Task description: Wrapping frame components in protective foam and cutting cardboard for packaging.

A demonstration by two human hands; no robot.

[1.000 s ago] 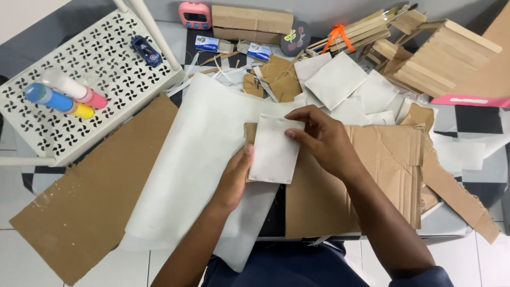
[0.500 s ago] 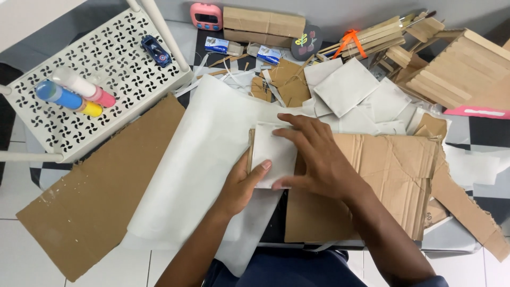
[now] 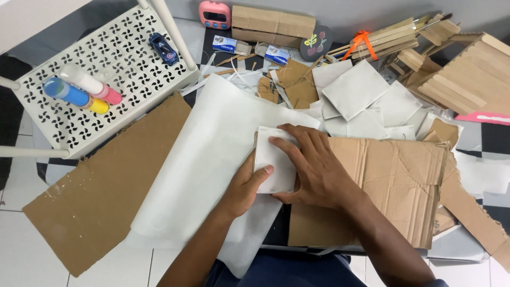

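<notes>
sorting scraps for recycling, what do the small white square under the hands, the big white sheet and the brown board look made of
White square: looks like matte paper wrapped over a stiff piece, judging by its folded edges; the core is hidden. The left hand and right hand press on it.
Big white sheet: thin, slightly translucent paper, softly curled.
Brown board: corrugated cardboard, matte, with creases and torn edges.

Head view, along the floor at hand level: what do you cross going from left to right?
Brown cardboard sheet → large white paper sheet → left hand → white paper-covered square → right hand → creased cardboard panel.
</notes>
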